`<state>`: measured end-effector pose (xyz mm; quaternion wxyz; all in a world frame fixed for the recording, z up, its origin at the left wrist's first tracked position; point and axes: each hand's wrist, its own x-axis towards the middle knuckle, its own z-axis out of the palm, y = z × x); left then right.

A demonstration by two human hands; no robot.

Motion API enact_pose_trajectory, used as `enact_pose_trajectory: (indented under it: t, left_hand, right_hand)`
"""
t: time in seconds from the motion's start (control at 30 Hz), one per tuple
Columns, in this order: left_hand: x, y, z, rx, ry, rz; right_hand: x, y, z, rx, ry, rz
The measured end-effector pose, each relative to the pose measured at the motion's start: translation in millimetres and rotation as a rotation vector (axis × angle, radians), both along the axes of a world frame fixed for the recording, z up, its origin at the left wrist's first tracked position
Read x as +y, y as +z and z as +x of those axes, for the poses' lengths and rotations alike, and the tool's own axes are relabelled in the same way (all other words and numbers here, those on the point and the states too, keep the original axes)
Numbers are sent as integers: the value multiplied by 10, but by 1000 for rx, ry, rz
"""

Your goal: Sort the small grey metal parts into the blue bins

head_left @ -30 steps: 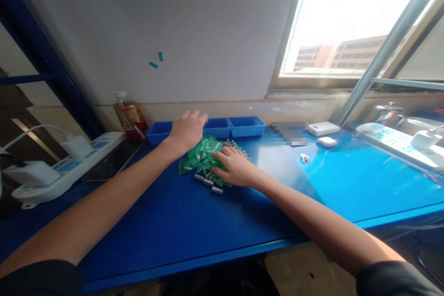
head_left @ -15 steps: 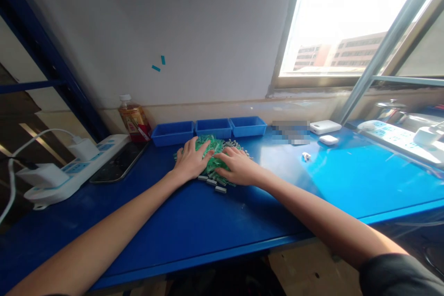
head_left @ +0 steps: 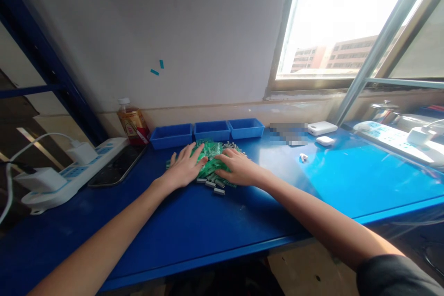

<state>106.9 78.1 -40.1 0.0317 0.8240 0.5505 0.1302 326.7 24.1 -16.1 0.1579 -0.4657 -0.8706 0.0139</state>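
A heap of small green pieces point(head_left: 210, 149), which look like circuit boards, lies on the blue table point(head_left: 194, 231). My left hand point(head_left: 185, 166) rests over the heap's left side, fingers spread. On its right side lies my right hand point(head_left: 237, 166), fingers apart and touching the pieces. Several small grey metal-looking blocks point(head_left: 218, 191) sit at the near edge of the heap. More small grey parts point(head_left: 233, 145) show behind my right hand. Both palms face down and hide part of the heap.
Three blue trays point(head_left: 211, 132) stand in a row behind the heap. To the left are a bottle point(head_left: 131, 122), a black phone point(head_left: 118, 166) and a white power strip point(head_left: 74, 173). A white case point(head_left: 325, 140), a white box point(head_left: 322, 128) and another power strip point(head_left: 385, 141) lie to the right.
My left hand has moved slightly left, away from my right hand, and the green pieces under it have spread left. My right hand stays nearly in place.
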Motion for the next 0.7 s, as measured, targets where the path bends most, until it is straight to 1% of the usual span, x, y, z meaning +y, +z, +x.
enact_pose_trajectory:
  t: [0.07,0.13,0.2,0.27,0.4,0.47,0.57,0.7]
  left_hand:
    - [29,9,-27,-11,35,46]
    - [85,21,-73,-19,82,46]
    - [150,27,-130,-9,120,-8]
    - [199,23,-176,15,126,-73]
    - [208,-2,-164,44,67,-111]
    - [182,-14,-109,21,13,-94]
    - [149,-22,-17,-59,-47,-27]
    - [140,19,21,-122,-45,107]
  right_hand:
    - [-2,-3,1,5,7,-1]
    - [-2,-3,13,15,15,-3]
    - [6,4,40,35,10,-16]
    - [27,24,80,59,12,-35]
    - [121,92,154,145,61,-64]
    - [187,106,159,192,35,-70]
    - [272,74,136,149,6,-113]
    - [290,26,138,61,25,-184]
